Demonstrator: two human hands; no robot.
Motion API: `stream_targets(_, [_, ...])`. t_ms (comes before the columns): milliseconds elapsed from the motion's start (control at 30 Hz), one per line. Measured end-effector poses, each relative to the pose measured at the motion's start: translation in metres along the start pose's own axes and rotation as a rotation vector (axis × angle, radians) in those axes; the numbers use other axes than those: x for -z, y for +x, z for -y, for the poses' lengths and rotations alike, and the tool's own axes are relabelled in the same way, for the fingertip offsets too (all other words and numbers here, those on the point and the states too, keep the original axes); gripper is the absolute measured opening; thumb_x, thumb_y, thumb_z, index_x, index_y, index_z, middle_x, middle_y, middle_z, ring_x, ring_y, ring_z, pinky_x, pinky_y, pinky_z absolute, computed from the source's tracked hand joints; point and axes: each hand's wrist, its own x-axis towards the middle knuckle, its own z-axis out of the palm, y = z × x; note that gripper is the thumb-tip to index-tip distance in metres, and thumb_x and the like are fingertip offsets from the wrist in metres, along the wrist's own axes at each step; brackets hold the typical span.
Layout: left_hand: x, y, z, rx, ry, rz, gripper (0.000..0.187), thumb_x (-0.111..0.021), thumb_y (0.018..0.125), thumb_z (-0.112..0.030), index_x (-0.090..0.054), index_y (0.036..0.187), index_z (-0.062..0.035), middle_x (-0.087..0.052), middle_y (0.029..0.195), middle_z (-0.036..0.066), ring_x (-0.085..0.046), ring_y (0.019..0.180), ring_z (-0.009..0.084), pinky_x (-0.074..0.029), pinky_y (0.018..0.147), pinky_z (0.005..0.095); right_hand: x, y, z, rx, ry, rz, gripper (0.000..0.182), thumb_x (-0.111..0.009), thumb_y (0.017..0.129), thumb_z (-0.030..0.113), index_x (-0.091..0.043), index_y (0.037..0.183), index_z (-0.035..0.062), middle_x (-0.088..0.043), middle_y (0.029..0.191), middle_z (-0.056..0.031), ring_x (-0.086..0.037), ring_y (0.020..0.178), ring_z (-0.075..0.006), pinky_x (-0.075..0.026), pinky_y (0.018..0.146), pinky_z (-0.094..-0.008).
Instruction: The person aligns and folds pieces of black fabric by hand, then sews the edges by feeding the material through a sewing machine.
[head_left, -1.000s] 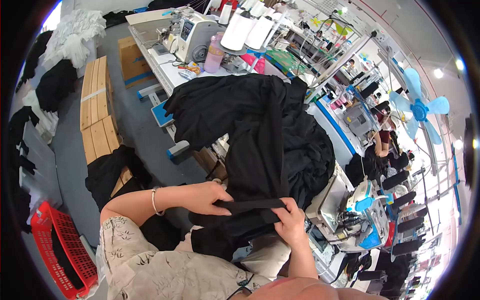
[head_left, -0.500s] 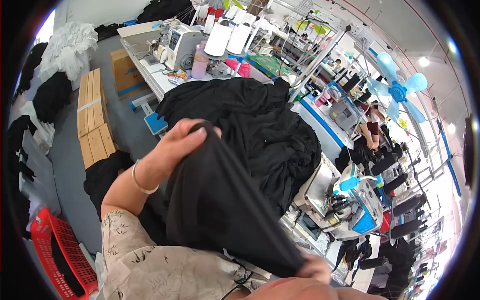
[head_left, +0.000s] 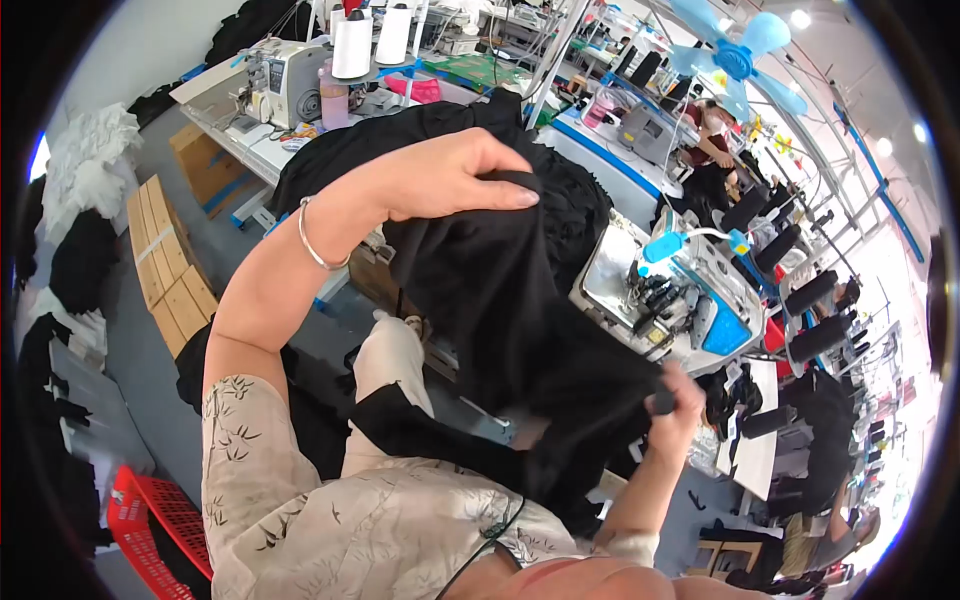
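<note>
A piece of black fabric [head_left: 500,290] hangs stretched between my two hands in front of my body. My left hand [head_left: 470,175], with a bracelet at the wrist, pinches its upper edge between thumb and fingers. Lower on the right, my right hand [head_left: 680,405] is closed around another edge of the same piece. Its lower part drapes down near my lap. Behind it lies a large heap of black fabric [head_left: 330,165] on the table, partly hidden by my left arm and the held piece.
A sewing machine [head_left: 690,300] with blue parts stands to the right of the cloth. Another machine [head_left: 285,85] sits by white thread cones [head_left: 352,45] at the back. A wooden bench [head_left: 165,255] and red basket [head_left: 150,530] are on the left. Another person [head_left: 705,135] works farther back.
Both hands still hold the black fabric. My left hand has moved right and up with its edge; my right hand has risen to the right. The camera view has shifted too.
</note>
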Motion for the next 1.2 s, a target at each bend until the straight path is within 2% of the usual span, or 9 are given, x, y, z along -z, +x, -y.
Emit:
stream_targets(100, [-0.004, 0.002, -0.022, -0.006, -0.073, 0.047, 0.023, -0.060, 0.093, -0.018, -0.060, 0.090, 0.0045, -0.055, 0.077, -0.007, -0.045, 0.074, 0.0006, -0.041, 0.068, 0.0200, -0.028, 0.031, 0.029, 0.063, 0.682, -0.076, 0.028, -0.070, 0.056, 0.013, -0.064, 0.078, -0.0028, -0.059, 0.083, -0.0093, -0.055, 0.066, -0.0187, -0.041, 0.062, -0.0273])
stream_targets(200, [0.000, -0.010, -0.037, 0.033, -0.246, -0.007, 0.024, -0.059, 0.093, -0.018, -0.062, 0.097, 0.0048, -0.061, 0.085, -0.005, -0.051, 0.081, 0.0006, -0.044, 0.073, 0.0198, -0.020, 0.070, 0.039, 0.425, 0.326, 0.746, 0.033, -0.065, 0.054, 0.006, -0.066, 0.086, -0.0023, -0.061, 0.088, -0.0131, -0.062, 0.073, -0.0237, -0.047, 0.065, -0.0291])
stream_targets(267, [0.008, -0.018, -0.032, 0.081, -0.247, 0.097, 0.023, -0.059, 0.092, -0.016, -0.062, 0.099, 0.0057, -0.061, 0.087, -0.003, -0.051, 0.081, 0.0013, -0.044, 0.074, 0.0205, -0.050, 0.047, 0.029, 0.225, -0.142, 0.540, 0.026, -0.064, 0.061, -0.003, -0.069, 0.087, 0.0017, -0.065, 0.103, -0.0124, -0.065, 0.092, -0.0283, -0.049, 0.078, -0.0329])
stream_targets(433, [-0.023, -0.002, -0.002, 0.165, -0.040, 0.403, 0.027, -0.060, 0.089, -0.017, -0.060, 0.101, 0.0072, -0.063, 0.084, 0.002, -0.050, 0.078, 0.0072, -0.044, 0.074, 0.0263, -0.069, 0.047, 0.044, 0.250, 0.110, 0.293, 0.017, -0.070, 0.068, 0.004, -0.069, 0.085, 0.0021, -0.061, 0.118, -0.0152, -0.062, 0.102, -0.0290, -0.047, 0.083, -0.0317])
stream_targets(533, [-0.050, 0.008, -0.004, 0.228, -0.070, 0.551, 0.026, -0.062, 0.087, -0.017, -0.061, 0.099, 0.0052, -0.064, 0.083, 0.003, -0.051, 0.079, 0.0075, -0.044, 0.074, 0.0263, -0.111, 0.040, 0.029, 0.174, 0.339, 0.567, 0.014, -0.070, 0.073, 0.003, -0.068, 0.087, 0.0015, -0.063, 0.107, -0.0141, -0.062, 0.097, -0.0263, -0.046, 0.083, -0.0304])
stream_targets(733, [-0.040, -0.016, 0.007, 0.365, -0.043, 0.645, 0.029, -0.071, 0.080, -0.017, -0.064, 0.098, 0.0038, -0.068, 0.087, 0.004, -0.059, 0.077, 0.0097, -0.048, 0.069, 0.0263, -0.069, 0.011, 0.019, -0.070, 0.517, 0.341, 0.005, -0.067, 0.077, 0.001, -0.065, 0.081, -0.0009, -0.060, 0.079, -0.0038, -0.053, 0.072, -0.0129, -0.041, 0.066, -0.0259])
stream_targets(900, [-0.059, -0.042, 0.039, 0.498, -0.254, 0.329, 0.018, -0.071, 0.082, -0.013, -0.067, 0.093, 0.0008, -0.062, 0.076, -0.002, -0.051, 0.068, 0.0044, -0.042, 0.061, 0.0210, -0.065, -0.015, 0.016, -0.155, 0.480, 0.270, 0.003, -0.066, 0.080, 0.002, -0.064, 0.077, 0.0020, -0.059, 0.072, -0.0004, -0.051, 0.074, -0.0099, -0.039, 0.080, -0.0280])
stream_targets(1067, [-0.091, -0.044, 0.095, 0.367, -0.959, -0.140, 0.020, -0.058, 0.092, -0.011, -0.062, 0.110, -0.0018, -0.066, 0.103, 0.006, -0.063, 0.095, 0.0143, -0.051, 0.085, 0.0298, -0.066, -0.027, 0.002, -0.272, 0.436, 0.173, 0.005, -0.067, 0.081, 0.007, -0.064, 0.078, 0.0037, -0.062, 0.070, -0.0004, -0.054, 0.069, -0.0110, -0.035, 0.101, -0.0388])
stream_targets(1200, [-0.084, 0.004, 0.023, -0.011, -0.476, -0.256, 0.019, -0.058, 0.092, -0.009, -0.063, 0.106, 0.0016, -0.068, 0.097, 0.007, -0.063, 0.085, 0.0128, -0.051, 0.079, 0.0276, -0.053, -0.027, 0.027, -0.038, 0.254, 0.114, 0.005, -0.069, 0.075, 0.001, -0.064, 0.075, -0.0007, -0.065, 0.085, -0.0123, -0.060, 0.084, -0.0225, -0.044, 0.081, -0.0324])
